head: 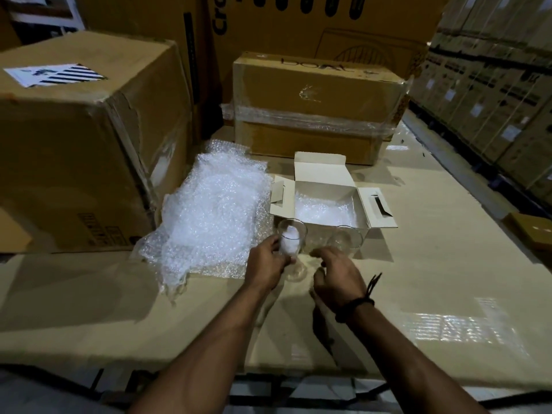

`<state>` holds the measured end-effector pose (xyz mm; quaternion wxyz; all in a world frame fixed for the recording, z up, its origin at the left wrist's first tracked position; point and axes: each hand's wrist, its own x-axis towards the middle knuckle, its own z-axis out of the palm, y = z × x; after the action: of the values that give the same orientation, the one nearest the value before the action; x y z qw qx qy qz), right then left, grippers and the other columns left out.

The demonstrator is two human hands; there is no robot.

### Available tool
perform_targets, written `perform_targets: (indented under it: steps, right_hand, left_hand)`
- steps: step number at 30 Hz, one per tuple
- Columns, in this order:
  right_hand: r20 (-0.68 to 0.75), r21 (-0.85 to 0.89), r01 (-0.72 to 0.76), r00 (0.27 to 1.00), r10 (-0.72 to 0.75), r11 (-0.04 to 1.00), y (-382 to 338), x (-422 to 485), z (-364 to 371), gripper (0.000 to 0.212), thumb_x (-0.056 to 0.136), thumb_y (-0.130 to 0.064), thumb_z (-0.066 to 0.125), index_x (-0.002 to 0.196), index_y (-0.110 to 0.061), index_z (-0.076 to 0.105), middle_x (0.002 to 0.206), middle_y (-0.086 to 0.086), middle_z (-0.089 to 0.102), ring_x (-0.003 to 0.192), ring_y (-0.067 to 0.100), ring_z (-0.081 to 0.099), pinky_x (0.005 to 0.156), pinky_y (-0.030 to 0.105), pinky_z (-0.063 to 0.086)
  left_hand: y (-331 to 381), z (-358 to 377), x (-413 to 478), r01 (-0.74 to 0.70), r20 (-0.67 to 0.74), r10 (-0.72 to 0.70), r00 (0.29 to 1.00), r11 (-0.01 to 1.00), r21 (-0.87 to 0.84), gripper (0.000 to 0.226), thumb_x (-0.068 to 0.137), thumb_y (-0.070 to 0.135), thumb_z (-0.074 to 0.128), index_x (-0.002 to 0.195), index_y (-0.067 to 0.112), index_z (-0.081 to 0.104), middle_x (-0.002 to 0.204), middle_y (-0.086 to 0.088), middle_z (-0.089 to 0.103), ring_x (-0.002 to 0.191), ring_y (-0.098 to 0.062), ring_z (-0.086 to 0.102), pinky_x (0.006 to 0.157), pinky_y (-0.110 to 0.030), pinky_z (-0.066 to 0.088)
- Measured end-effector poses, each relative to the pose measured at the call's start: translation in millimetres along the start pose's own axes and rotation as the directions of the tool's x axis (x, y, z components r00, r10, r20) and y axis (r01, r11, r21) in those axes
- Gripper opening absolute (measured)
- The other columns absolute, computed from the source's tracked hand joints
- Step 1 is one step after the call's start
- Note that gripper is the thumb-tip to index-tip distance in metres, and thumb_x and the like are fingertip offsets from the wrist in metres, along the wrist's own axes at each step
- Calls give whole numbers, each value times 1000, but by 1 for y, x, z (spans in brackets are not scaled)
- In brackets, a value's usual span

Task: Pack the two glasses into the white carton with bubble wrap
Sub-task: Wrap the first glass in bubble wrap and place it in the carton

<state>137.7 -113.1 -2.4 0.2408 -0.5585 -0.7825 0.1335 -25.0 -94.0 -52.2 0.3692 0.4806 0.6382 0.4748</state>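
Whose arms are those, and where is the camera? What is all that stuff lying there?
The camera sits on a person's head and looks down, so the two arms are that person's own. This is the only picture. The left hand grips a clear stemmed glass with something white stuffed inside. A second clear glass stands beside it, in front of the open white cardboard carton, which has a bubble wrap lining at its bottom. The right hand hovers close by; I cannot tell whether it touches anything. A crumpled heap of clear bubble wrap lies to the left, and big brown cardboard boxes stand behind.
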Motion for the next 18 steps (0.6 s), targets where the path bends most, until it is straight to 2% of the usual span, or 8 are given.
perform_targets:
  steps: [2,5,8,10,12,14,16,18]
  right_hand:
    - [55,-11,32,998,-31,999,13,-11,25,33,74,-4,59,105,-7,67,107,10,65,97,32,62,82,29,40]
    - [51,-5,91,995,-91,996,18,-20,52,29,73,-15,59,99,-6,69,101,13,68,89,34,66,79,29,50]
    - [62,-29,158,986,-156,987,6,-22,65,42,81,-33,48,105,-6,70,110,14,68,100,30,66,86,38,53]
    - [80,-42,203,977,-199,978,3,-20,73,46,81,-37,48,106,-5,69,111,16,68,101,32,65,89,41,52]
    - [97,-33,202,975,-198,979,4,-18,75,47,82,-39,49,108,-5,68,113,15,67,103,32,64,93,41,50]
    - [94,-19,183,979,-181,983,6,-18,77,48,82,-41,50,109,-6,68,114,13,67,105,31,63,95,40,49]
    - [85,-13,180,980,-178,984,6,-19,77,47,81,-42,51,108,-7,69,113,11,67,105,30,63,94,38,48]
    - [59,-5,182,982,-182,983,6,-20,78,46,81,-41,52,107,-8,69,113,11,67,105,30,62,95,37,47]
  left_hand:
    - [7,0,2,-22,32,22,999,999,26,40,67,16,84,104,23,71,90,8,75,78,-3,69,70,-25,56]
    - [17,-11,4,-44,57,39,998,994,100,49,75,3,78,120,20,67,98,2,73,68,-2,63,59,-13,48]
    - [17,-41,12,-1,-209,31,978,990,139,51,87,-5,57,132,20,60,116,-3,67,51,-5,58,47,-20,46]
    - [12,-65,26,23,-338,138,931,902,432,48,86,10,65,132,22,60,126,-5,64,82,-19,66,71,-29,53]
    - [5,-83,39,112,-283,127,951,711,694,50,84,30,72,132,22,60,131,-5,61,113,-31,53,93,-39,40]
    - [2,-94,47,164,-254,47,966,648,744,37,87,30,68,123,24,66,124,-6,65,116,-32,52,96,-39,36]
    - [0,-101,52,172,-278,57,959,663,729,25,89,17,60,109,24,73,111,-8,71,106,-32,59,91,-37,41]
    - [1,-104,56,154,-291,84,953,692,705,24,90,15,58,107,23,73,107,-9,72,101,-32,62,88,-36,44]
